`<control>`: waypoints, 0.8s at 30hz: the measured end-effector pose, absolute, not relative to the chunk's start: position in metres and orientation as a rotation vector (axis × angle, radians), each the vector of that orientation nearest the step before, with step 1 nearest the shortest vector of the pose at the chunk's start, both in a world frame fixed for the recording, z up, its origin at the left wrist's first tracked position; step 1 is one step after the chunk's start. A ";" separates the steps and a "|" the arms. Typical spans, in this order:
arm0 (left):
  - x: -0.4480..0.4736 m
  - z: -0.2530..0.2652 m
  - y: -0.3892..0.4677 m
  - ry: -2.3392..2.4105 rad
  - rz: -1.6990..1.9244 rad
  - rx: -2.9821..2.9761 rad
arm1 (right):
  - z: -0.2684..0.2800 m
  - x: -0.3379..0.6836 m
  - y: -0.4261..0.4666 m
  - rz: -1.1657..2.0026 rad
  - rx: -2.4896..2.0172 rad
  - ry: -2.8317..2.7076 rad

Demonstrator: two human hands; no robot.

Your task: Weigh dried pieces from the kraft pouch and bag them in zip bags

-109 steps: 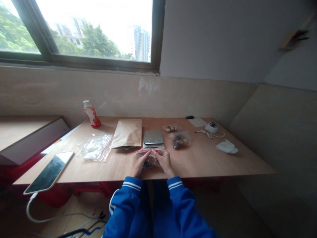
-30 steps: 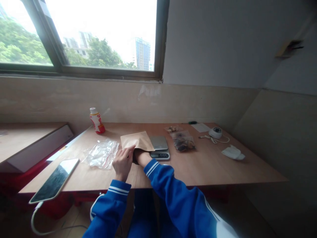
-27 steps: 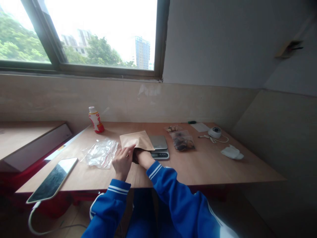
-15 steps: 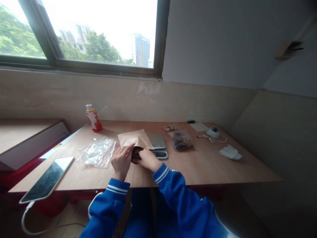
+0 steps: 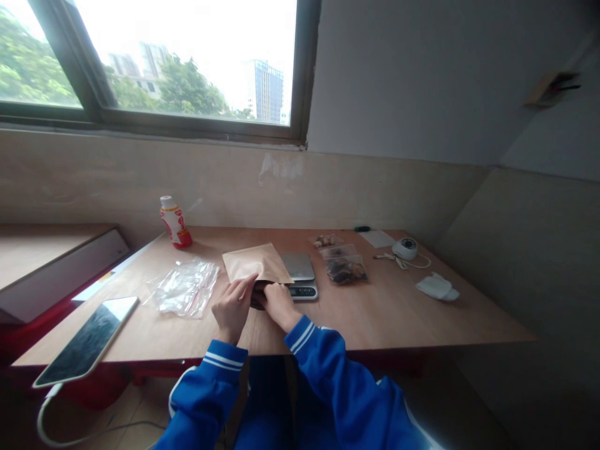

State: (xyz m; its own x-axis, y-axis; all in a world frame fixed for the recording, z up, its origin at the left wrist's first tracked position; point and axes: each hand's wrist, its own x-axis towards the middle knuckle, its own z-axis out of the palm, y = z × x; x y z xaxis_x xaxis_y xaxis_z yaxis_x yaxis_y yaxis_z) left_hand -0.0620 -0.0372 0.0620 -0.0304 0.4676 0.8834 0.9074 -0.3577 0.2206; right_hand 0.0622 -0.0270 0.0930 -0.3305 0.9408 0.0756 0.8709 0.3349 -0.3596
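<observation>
A brown kraft paper bag [image 5: 257,262] lies over the left part of a small kitchen scale [image 5: 300,267], its mouth toward me. My left hand [image 5: 233,306] grips the bag's near left edge, thumb and fingers closed on the paper. At the dark opening, my right hand [image 5: 280,303] is closed with its fingers curled in; the fingertips and whatever they hold are hidden. To the right of the scale lie zip bags of dark dried pieces [image 5: 345,269], with a smaller zip bag of light-brown pieces [image 5: 325,240] behind.
Clear empty zip bags [image 5: 185,289] lie left of my hands. A phone [image 5: 89,340] on a cable rests at the left edge. A drink bottle [image 5: 176,224] stands at the back. On the right are a white dome camera [image 5: 405,248], paper [image 5: 376,239] and crumpled tissue [image 5: 437,286].
My right hand has drawn back slightly and its fingers curl more at the bag's mouth. The left hand keeps its hold, and the bag stays almost where it was.
</observation>
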 end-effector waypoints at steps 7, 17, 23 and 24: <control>-0.062 0.067 -0.037 -1.535 -1.317 -1.877 | 0.079 0.066 -0.033 0.177 -1.529 -2.246; -0.060 0.092 -0.039 -1.688 -1.155 -1.965 | 0.086 0.070 -0.039 0.198 -1.309 -2.079; -0.056 0.115 -0.034 -1.857 -1.203 -1.990 | 0.106 0.079 -0.041 0.110 -1.264 -2.107; -0.055 0.118 -0.033 -1.884 -1.203 -1.990 | 0.108 0.080 -0.039 0.107 -1.256 -2.111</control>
